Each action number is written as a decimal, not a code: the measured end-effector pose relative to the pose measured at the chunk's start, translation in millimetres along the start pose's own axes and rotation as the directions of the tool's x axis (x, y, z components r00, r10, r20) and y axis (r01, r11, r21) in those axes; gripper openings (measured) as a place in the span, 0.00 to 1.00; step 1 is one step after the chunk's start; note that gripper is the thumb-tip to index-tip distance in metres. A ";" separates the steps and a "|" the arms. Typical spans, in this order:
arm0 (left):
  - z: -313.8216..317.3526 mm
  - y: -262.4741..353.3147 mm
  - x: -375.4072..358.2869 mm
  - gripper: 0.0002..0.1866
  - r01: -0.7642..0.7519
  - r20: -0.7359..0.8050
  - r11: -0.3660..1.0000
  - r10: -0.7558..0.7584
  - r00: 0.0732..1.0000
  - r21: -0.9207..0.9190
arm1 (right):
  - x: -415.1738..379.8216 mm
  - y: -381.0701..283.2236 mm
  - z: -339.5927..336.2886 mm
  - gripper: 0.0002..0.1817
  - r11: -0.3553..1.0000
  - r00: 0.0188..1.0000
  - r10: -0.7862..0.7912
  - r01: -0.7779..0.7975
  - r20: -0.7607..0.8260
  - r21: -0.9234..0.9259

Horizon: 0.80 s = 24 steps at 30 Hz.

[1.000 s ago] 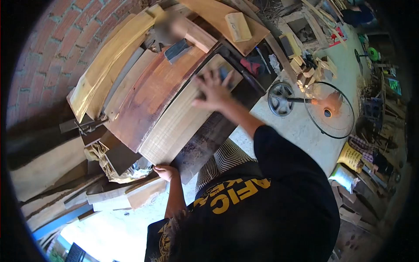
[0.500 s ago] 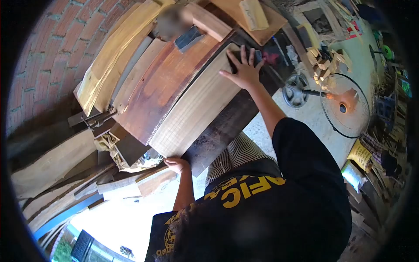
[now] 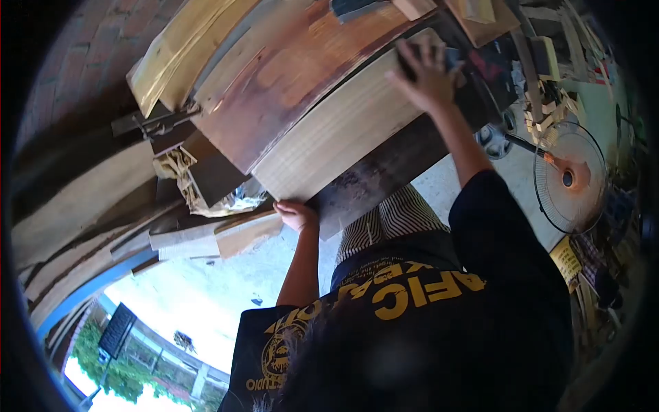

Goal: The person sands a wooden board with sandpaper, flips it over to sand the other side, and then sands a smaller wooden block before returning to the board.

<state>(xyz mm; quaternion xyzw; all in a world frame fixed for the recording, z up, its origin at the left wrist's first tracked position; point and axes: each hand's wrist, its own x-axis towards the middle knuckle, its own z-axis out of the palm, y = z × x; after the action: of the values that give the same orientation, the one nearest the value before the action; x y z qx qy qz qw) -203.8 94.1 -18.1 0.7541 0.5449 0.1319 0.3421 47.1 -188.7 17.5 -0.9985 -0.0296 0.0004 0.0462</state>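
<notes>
A long pale wooden board (image 3: 343,120) lies slanted across the bench, beside a reddish-brown plank (image 3: 295,75). At its lower left end, my left hand (image 3: 296,215) grips the corner, with the fingers partly hidden at the edge. Near the other end, my right hand (image 3: 427,74) is over the board with its fingers spread, slightly blurred. A dark object shows under or beside those fingers, too unclear to name. The dark bench surface (image 3: 374,172) shows between the pale board and my body.
A standing fan (image 3: 568,178) is at the right. Stacked planks (image 3: 89,182) fill the left side, below a brick wall (image 3: 82,62). Small wood blocks (image 3: 546,113) are piled at the upper right. A dark blue object (image 3: 357,8) lies at the top.
The view has shifted, so the board and bench appear higher and further right. My left hand still holds the board's lower corner, and my right hand stays spread near its far end.
</notes>
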 end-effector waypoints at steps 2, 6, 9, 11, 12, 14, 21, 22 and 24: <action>1.3 -9.3 4.4 0.33 -0.048 -0.021 0.999 0.048 0.999 0.004 | -3.8 -23.6 -3.1 0.43 0.998 0.999 0.020 -0.018 -0.038 0.058; -4.0 5.9 1.5 0.36 0.174 0.128 0.984 -0.169 0.977 -0.033 | -88.4 -179.9 -5.4 0.41 0.914 0.923 -0.305 0.215 0.235 0.343; 10.5 -45.0 19.8 0.30 -0.037 0.149 0.982 0.066 0.987 -0.185 | -165.7 -254.3 23.5 0.34 0.684 0.779 -0.619 0.472 0.100 0.556; 9.5 -49.6 18.8 0.26 -0.047 0.121 0.981 0.071 0.990 -0.191 | -141.1 -231.1 6.2 0.34 0.693 0.725 -0.653 0.454 0.220 0.561; -2.6 -7.6 5.9 0.25 0.007 0.113 1.000 -0.007 0.994 0.005 | -119.9 -201.9 -2.8 0.35 0.707 0.681 -0.666 0.444 0.306 0.550; -1.3 -1.2 3.3 0.25 -0.028 0.061 1.000 0.028 0.998 -0.006 | -81.3 -127.1 -16.1 0.40 0.951 0.926 -0.282 0.235 0.252 0.202; -2.6 7.3 1.1 0.23 -0.003 0.048 0.999 0.001 0.999 0.044 | -60.8 -88.1 0.8 0.45 0.987 0.991 -0.103 0.091 0.090 0.129; -4.1 4.7 2.8 0.22 -0.002 0.076 0.999 0.000 0.997 0.032 | -92.2 -148.3 -36.8 0.46 0.926 0.922 0.043 -0.181 0.386 0.330; -5.0 -9.9 6.2 0.22 -0.063 0.119 0.995 0.071 0.990 -0.073 | -154.4 -197.9 2.7 0.37 0.750 0.730 -0.632 0.491 0.261 0.444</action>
<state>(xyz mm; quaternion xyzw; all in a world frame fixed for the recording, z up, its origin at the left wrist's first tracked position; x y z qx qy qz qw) -211.6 103.3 -22.0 0.7663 0.4925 0.1160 0.3959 -118.7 -0.9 32.8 -0.8948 -0.3430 0.1926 0.2111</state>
